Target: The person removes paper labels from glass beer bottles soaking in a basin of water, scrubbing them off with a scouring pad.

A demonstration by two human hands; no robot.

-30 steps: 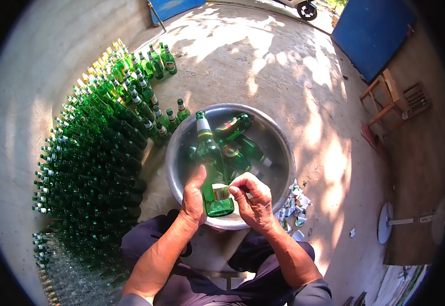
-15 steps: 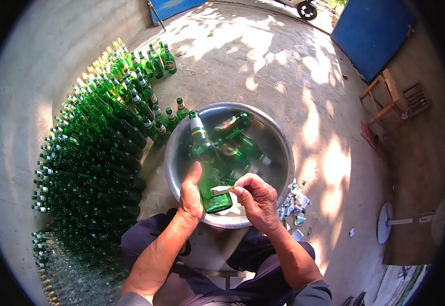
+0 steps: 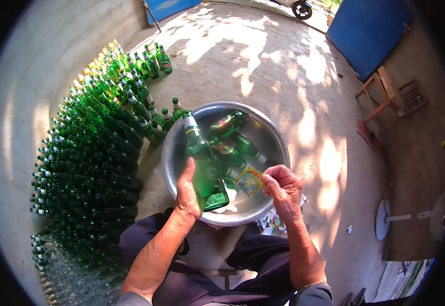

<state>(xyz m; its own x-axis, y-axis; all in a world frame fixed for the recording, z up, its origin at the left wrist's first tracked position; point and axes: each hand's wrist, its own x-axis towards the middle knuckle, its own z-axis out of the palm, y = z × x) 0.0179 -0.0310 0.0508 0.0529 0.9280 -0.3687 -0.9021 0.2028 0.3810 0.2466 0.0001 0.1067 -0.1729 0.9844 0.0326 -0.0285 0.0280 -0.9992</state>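
Note:
A green glass bottle (image 3: 205, 166) lies tilted over the metal basin (image 3: 167, 176), its neck pointing away and its base toward me. My left hand (image 3: 188, 194) holds it from the left side near the base. Between the thumb and fingers of my right hand (image 3: 282, 189) is a yellow and green label (image 3: 249, 181), off the bottle and just to its right. Several more green bottles (image 3: 227, 126) lie in the cloudy water of the basin, some with labels on them. Something pale lies in the water near the bottle's base.
Many upright green bottles (image 3: 95, 148) crowd the floor at left. Removed labels (image 3: 273, 220) are heaped right of the basin. A wooden chair (image 3: 385, 94), a blue door (image 3: 368, 38) and a fan (image 3: 383, 219) are at right; a vehicle wheel (image 3: 302, 9) shows at the top.
My right hand has moved right, away from the bottle, with the label now spread flat and facing up. My left hand still holds the bottle. The whole view has shifted slightly.

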